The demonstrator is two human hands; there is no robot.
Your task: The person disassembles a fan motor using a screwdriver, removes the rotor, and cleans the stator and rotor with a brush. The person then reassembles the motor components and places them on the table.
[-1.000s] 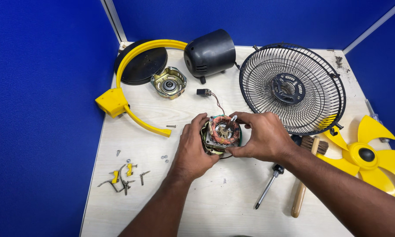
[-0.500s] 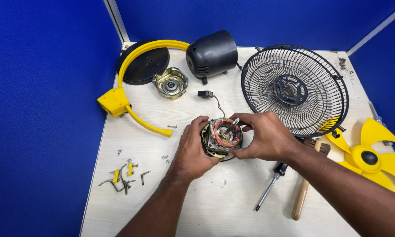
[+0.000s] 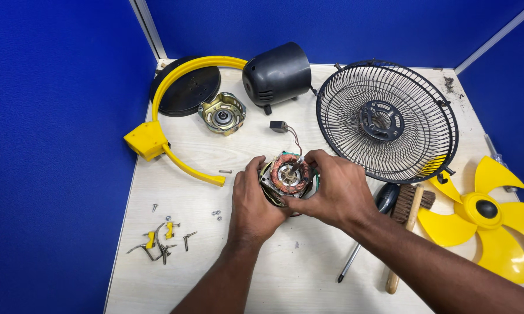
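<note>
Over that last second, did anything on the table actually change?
Hardly. Both hands keep hold of the fan motor: left hand, right hand, whose fingers curl a little further over its top. The wire guard, yellow blade and screws stayed put.

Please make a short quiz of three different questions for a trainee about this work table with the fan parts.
1. True or false: both hands hold the fan motor with copper windings.
2. Which part lies nearest the right hand?
A. yellow plastic fan blade
B. black wire fan guard
C. black rounded motor cover
3. Fill in: the small loose screws and yellow clips lie on the person's ____ side of the pale wooden table.

Key: 1 true: the left hand grips it too. 2 B. 3 left.
</note>
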